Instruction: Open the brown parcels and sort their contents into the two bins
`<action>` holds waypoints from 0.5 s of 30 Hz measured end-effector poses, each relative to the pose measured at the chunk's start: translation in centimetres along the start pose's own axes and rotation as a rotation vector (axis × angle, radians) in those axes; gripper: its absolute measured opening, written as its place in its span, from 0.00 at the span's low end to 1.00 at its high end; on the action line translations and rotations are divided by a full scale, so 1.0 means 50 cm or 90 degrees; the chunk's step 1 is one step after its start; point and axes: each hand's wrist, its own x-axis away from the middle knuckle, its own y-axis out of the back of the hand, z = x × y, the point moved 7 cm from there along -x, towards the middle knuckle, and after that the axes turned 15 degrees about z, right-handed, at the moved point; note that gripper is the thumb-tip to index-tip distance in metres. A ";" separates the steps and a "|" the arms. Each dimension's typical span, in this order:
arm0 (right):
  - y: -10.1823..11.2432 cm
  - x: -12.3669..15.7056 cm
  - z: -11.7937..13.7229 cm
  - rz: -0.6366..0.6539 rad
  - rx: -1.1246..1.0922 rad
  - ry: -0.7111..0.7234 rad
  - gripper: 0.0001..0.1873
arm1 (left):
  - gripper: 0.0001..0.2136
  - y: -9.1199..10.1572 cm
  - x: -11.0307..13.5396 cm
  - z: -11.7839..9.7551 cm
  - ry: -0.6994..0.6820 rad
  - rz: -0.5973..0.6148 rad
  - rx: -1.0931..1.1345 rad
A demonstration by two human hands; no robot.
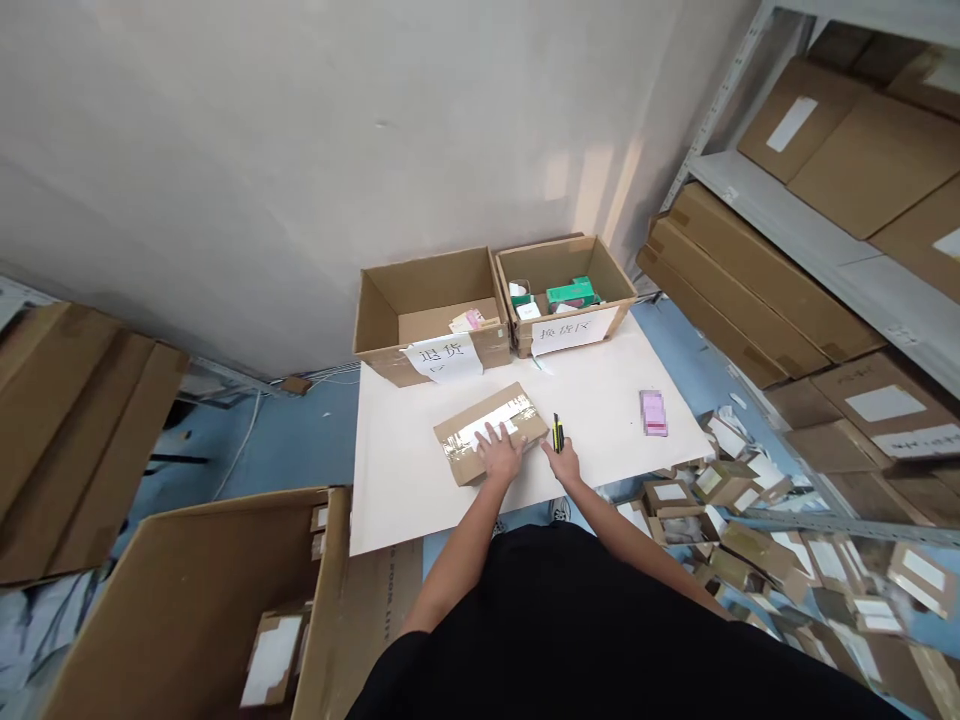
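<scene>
A taped brown parcel (pixel 480 425) with a white label lies on the white table (pixel 405 490). My left hand (pixel 500 452) rests flat on the parcel's near edge, fingers spread. My right hand (pixel 562 462) is closed round a yellow-and-black box cutter (pixel 557 432), held upright just right of the parcel. A small pink packet (pixel 653 412) lies further right on the table.
Two open labelled cartons stand at the table's far edge: the left carton (pixel 427 300) holds a pink item, the right carton (pixel 592 262) a green box. A big open box (pixel 187 590) sits at lower left. Many small parcels (pixel 757 540) litter the floor right, below shelves (pixel 825 250) of boxes.
</scene>
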 end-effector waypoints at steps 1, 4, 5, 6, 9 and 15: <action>-0.009 -0.005 0.015 -0.017 -0.004 -0.006 0.24 | 0.39 0.015 -0.005 0.000 -0.018 -0.011 0.004; -0.028 -0.015 0.051 -0.067 -0.028 -0.026 0.27 | 0.33 0.091 -0.016 0.061 -0.034 -0.065 -0.006; -0.034 -0.017 0.060 -0.076 -0.022 -0.030 0.27 | 0.33 0.116 -0.019 0.098 -0.016 -0.067 -0.010; -0.039 -0.020 0.067 -0.085 -0.015 -0.034 0.28 | 0.33 0.134 -0.019 0.136 0.004 -0.051 -0.012; -0.050 -0.036 0.092 -0.110 -0.024 -0.022 0.29 | 0.33 0.153 -0.005 0.217 0.019 0.011 -0.030; -0.040 -0.140 0.260 -0.046 0.057 0.047 0.29 | 0.34 0.103 0.067 0.236 0.178 0.016 -0.036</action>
